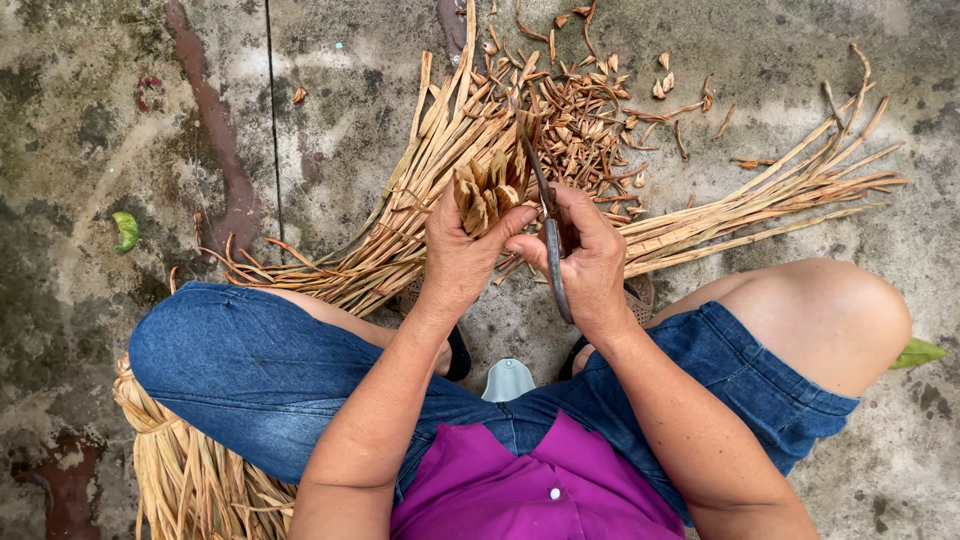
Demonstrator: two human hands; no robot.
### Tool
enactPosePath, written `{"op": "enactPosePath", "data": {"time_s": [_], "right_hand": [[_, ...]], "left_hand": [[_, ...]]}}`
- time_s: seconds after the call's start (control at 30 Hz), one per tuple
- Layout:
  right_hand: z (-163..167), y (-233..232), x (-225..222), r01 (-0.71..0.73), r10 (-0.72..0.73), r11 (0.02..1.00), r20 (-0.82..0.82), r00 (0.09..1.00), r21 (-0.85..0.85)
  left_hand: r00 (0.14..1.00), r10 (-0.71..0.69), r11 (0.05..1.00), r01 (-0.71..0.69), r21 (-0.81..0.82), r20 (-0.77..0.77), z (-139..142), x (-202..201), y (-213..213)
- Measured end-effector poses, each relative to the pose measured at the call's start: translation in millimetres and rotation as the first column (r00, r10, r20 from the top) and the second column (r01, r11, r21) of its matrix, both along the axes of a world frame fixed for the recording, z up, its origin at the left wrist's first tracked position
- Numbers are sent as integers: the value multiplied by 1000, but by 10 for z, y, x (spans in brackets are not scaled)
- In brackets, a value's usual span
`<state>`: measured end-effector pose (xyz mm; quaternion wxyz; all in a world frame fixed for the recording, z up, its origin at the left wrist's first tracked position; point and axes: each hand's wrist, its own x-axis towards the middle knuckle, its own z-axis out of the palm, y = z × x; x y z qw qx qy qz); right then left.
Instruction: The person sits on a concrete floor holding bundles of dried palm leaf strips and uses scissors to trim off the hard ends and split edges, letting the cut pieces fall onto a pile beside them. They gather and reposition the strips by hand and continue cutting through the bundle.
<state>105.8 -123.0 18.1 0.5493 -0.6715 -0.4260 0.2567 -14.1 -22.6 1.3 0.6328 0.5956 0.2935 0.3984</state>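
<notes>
You're outdoors by the look of it, on a rough concrete floor (90,120) that's blotchy grey with dark damp patches and greenish staining. A thin crack (270,110) runs near to far on the left, with a reddish-brown streak (215,130) just right of... well, left of it actually. More rusty stain (65,480) sits at the near left. Light is flat, soft daylight with no hard shadows. One green leaf (126,230) lies far left, another (918,352) at the right edge.

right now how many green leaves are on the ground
2: one curled green leaf at far left on the concrete, one at the right edge beside the knee, partly hidden. Others may lie under the straw.
</notes>
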Motion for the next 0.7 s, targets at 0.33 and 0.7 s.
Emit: {"op": "enactPosePath", "data": {"time_s": [0.33, 0.7], "right_hand": [[-23, 25, 77, 88, -119, 991, -383, 916, -100], [-204, 87, 59, -165, 208, 970, -256, 944, 177]], "left_hand": [[990, -50, 999, 49, -14, -128, -56, -61, 114], [969, -98, 979, 135, 152, -228, 458, 126, -48]]}}
